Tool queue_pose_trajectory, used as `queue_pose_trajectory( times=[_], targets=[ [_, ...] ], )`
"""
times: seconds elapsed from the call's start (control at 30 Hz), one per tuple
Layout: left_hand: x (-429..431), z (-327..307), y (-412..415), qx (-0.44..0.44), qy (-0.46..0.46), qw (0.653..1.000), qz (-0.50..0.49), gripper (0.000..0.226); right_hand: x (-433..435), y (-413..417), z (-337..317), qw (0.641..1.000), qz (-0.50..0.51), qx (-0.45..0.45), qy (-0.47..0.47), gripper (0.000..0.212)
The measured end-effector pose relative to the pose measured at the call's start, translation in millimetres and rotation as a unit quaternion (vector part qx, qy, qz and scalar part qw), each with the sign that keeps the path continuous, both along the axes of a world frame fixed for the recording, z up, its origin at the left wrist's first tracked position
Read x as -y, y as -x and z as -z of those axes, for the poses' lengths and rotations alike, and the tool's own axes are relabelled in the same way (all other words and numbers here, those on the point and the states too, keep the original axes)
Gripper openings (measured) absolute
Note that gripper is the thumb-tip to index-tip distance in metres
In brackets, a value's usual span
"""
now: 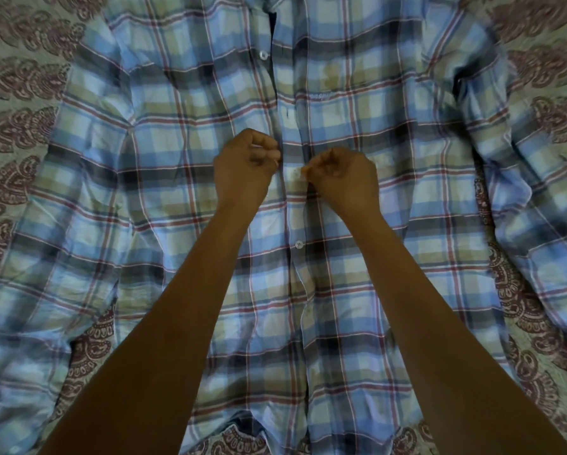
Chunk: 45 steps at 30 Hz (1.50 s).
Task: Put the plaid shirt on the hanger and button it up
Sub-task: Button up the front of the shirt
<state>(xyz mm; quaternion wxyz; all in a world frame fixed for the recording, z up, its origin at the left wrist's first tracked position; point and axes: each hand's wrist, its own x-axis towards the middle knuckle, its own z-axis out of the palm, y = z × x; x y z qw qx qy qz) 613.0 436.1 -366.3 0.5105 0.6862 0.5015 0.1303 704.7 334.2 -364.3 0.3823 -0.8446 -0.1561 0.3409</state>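
1. Head view, and the plaid shirt point(357, 290) lies flat on its back, front up, collar at the far end and hem towards the person. I take it it is spread like this so the two front edges line up for buttoning.
2. The front opening point(288, 205) runs straight up the middle. It looks closed low down and gapes dark near the collar.
3. Button count: two plainly seen, an upper button point(263, 54) beside the gap and a lower button point(298, 244) on the closed stretch. A pale spot between the hands may be a third, but it is too blurred to say.
4. The left hand point(244, 162) and right hand point(343, 175) meet at mid-chest. Both have curled fingers pinching the shirt's front edges, one to each side, seemingly to draw them together.
5. Two hands and two bare forearms, then — both on the one shirt.
6. Two sleeves: one sleeve point(45, 257) is flung out on the person's left, the other sleeve point(538, 192) on the right, both clear of the front.
7. Hanger: none in sight — whether it sits inside the shoulders I cannot tell.
8. Under it all is one patterned bedspread point(16, 80).
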Motion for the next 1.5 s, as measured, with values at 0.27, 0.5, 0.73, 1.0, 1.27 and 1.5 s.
queue_pose_trajectory(
  times=[0.27,0.5,0.73,1.0,1.27,1.5],
  targets=[
    [-33,-3,-25,-0.002,-0.014,0.999,-0.049,0.030,-48,-5,1,0.978,-0.143,0.153,-0.016,0.051],
    [-38,7,-38,-0.042,-0.010,0.999,0.004,0.018,-62,-27,6,0.988,-0.075,0.137,-0.002,0.006],
    [-30,3,-48,-0.104,-0.049,0.992,0.047,0.021,-55,-36,21,0.992,0.054,-0.100,-0.062,0.014],
    [-30,14,-50,-0.068,-0.103,0.992,0.022,0.020,-51,-21,23,0.968,0.118,-0.153,-0.159,0.008],
    [-21,23,-45,-0.065,-0.190,0.978,0.051,0.022,-49,-19,29,0.968,0.113,-0.116,-0.194,0.015],
    [-28,14,-50,-0.142,-0.179,0.973,0.026,0.024,-50,-19,33,0.971,0.111,-0.115,-0.179,0.008]
  ],
)
